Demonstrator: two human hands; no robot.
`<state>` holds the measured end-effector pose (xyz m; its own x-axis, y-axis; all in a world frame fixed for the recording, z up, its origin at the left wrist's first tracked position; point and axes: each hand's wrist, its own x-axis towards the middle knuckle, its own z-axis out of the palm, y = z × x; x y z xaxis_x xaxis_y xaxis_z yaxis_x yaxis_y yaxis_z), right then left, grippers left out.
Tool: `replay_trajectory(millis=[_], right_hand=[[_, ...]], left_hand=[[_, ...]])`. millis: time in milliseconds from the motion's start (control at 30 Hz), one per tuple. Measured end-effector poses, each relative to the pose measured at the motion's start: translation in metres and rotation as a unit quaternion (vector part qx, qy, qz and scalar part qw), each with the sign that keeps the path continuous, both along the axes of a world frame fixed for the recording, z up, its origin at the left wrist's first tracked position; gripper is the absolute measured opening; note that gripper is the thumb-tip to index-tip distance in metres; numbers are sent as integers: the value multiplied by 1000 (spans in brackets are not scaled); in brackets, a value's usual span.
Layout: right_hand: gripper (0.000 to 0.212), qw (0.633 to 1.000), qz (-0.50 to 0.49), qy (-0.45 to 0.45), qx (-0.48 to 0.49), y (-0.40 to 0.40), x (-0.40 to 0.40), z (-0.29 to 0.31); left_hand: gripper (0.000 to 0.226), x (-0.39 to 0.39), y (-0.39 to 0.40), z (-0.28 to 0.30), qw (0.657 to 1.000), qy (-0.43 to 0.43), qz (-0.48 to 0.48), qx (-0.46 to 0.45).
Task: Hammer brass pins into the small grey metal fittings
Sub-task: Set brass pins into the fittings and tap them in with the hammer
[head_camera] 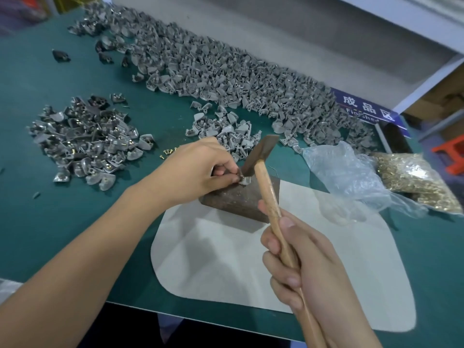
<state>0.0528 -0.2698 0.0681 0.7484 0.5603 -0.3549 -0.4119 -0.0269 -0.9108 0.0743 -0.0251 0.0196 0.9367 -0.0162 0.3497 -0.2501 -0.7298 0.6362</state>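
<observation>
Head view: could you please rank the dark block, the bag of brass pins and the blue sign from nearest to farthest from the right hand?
From the right hand:
1. Dark block, just ahead of it, under the hammer head.
2. Bag of brass pins, to the right on the table.
3. Blue sign, far back on the right.

Two hands, one hammer, one block, three fitting heaps.
</observation>
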Motion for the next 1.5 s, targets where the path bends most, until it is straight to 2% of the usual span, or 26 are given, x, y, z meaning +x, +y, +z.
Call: replay_trajectory(millis=[200, 367, 567, 767, 1000, 1067, 1200, 1333, 1500], right_hand=[[37, 1000, -7, -13, 8, -1, 1, 5], [25, 999, 6, 5, -38, -3, 3, 4], [37, 999, 2, -36, 15, -3, 2, 8], [33, 999, 26, -10, -17, -3, 0, 3], [36, 998, 28, -54, 21, -5, -4, 12], [26, 999, 14, -32, 2, -3, -4, 10], [23, 1000, 4, 0, -12, -3, -1, 11], [36, 999, 9, -38, 21, -6, -2, 14], [29, 1000, 8, 3, -19, -4, 4, 4]], left_hand=[[4, 0, 1, 0, 1000, 0, 4, -4], [7, 0, 0, -1, 1000, -1, 9, 3], [7, 1, 1, -2, 1000, 5, 9, 0], [6, 1, 2, -2, 1000, 12, 10, 8], [6, 0, 0, -1, 1000, 2, 13, 18], [5, 0, 0, -1, 1000, 4, 13, 16], [5, 1, 1, -1, 1000, 10, 13, 6], [7, 2, 1, -2, 1000, 4, 7, 1], [7, 3, 2, -2, 1000, 3, -16, -12]])
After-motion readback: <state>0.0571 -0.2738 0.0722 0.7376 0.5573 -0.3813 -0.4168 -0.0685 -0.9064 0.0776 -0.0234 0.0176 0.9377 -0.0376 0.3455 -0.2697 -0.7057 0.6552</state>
